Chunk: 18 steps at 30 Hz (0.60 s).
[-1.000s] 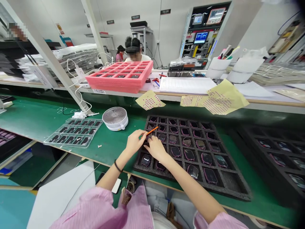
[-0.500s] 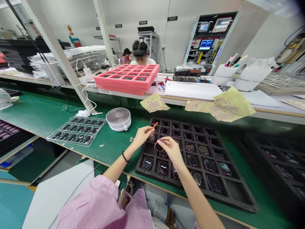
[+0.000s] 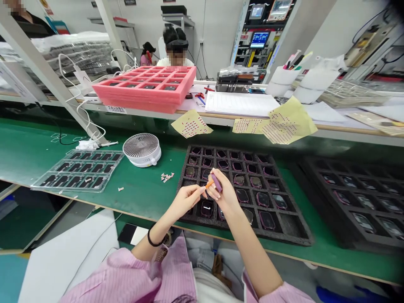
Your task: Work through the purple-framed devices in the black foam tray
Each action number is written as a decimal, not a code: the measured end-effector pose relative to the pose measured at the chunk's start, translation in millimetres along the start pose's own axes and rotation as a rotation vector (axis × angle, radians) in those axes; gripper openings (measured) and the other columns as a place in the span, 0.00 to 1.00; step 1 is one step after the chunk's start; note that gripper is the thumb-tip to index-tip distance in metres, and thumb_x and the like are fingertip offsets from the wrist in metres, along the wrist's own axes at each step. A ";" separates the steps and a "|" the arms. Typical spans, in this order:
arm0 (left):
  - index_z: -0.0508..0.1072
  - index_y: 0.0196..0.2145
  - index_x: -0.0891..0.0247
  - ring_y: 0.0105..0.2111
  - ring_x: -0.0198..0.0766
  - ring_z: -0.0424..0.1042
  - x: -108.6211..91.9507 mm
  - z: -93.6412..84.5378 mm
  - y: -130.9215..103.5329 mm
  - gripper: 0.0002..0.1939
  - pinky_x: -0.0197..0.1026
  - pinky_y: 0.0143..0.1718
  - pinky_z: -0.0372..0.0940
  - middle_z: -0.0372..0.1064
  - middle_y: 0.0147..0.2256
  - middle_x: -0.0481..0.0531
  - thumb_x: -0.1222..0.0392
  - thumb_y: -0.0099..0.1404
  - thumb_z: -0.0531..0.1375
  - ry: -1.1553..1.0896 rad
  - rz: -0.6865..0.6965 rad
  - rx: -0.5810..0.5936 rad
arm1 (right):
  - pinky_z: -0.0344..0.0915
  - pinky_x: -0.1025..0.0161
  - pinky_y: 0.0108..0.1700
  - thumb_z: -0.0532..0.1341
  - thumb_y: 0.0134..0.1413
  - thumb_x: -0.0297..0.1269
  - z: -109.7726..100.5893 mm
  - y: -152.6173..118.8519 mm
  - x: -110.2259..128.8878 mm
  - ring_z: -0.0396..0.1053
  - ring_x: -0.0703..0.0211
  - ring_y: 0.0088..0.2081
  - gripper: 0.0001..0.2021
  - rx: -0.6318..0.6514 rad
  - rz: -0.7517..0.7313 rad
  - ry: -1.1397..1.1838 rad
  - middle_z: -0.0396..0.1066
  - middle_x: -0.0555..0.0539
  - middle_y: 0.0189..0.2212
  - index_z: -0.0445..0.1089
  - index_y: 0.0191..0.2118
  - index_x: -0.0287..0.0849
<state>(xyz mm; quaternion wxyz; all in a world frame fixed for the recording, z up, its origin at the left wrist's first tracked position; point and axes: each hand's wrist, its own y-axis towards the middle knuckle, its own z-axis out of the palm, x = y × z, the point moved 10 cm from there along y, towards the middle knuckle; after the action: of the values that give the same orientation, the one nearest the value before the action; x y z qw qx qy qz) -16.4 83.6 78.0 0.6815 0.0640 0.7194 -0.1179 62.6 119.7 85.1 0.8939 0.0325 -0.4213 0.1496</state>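
My left hand [image 3: 190, 198] pinches a thin orange stick-like tool [image 3: 208, 184]. Its tip meets the edge of a purple watch case [image 3: 216, 182], or comes very close to it. That case is tilted on its side in my right hand [image 3: 224, 194], whose fingers are closed round it. Both hands are above the left half of a black foam tray [image 3: 295, 225]. Dark, square-faced watches with purple frames lie in its compartments, and one watch [image 3: 206, 208] just below my hands has a lit white mark on its screen.
Left of the tray stand a white fan [image 3: 142, 149] and a clear plastic tray [image 3: 107, 185] of black parts. Small pale scraps [image 3: 167, 176] lie between. Another black tray [image 3: 334, 210] is at right. A pink foam tray [image 3: 139, 101] sits on the shelf, a person behind it.
My right hand has lifted the watch from low over the tray and turned it on edge. My left hand has brought the orange tool down to it. The camera view has shifted.
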 end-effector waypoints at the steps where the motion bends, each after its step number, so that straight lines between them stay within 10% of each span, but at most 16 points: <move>1: 0.69 0.27 0.67 0.12 0.23 0.46 -1.6 -0.8 -0.4 0.25 0.29 0.14 0.42 0.48 0.13 0.38 0.38 0.59 0.55 0.007 0.007 -0.005 | 0.40 0.73 0.11 0.66 0.45 0.46 0.6 -0.2 0.4 0.44 0.75 0.09 0.16 0.006 0.000 -0.003 0.56 0.61 0.13 0.60 0.29 0.44; 18: 0.73 0.27 0.69 0.14 0.23 0.46 -1.0 -4.7 -4.9 0.25 0.30 0.16 0.43 0.48 0.13 0.39 0.40 0.60 0.55 0.013 0.031 -0.023 | 0.41 0.73 0.12 0.65 0.49 0.46 2.3 -1.6 2.9 0.44 0.75 0.10 0.16 0.032 -0.031 -0.053 0.54 0.61 0.13 0.58 0.26 0.44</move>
<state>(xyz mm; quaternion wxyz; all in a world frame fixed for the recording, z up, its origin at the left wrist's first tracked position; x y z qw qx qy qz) -22.1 80.1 79.7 0.6791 0.0678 0.7242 -0.0986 63.0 118.5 88.9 0.8840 0.0572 -0.4420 0.1413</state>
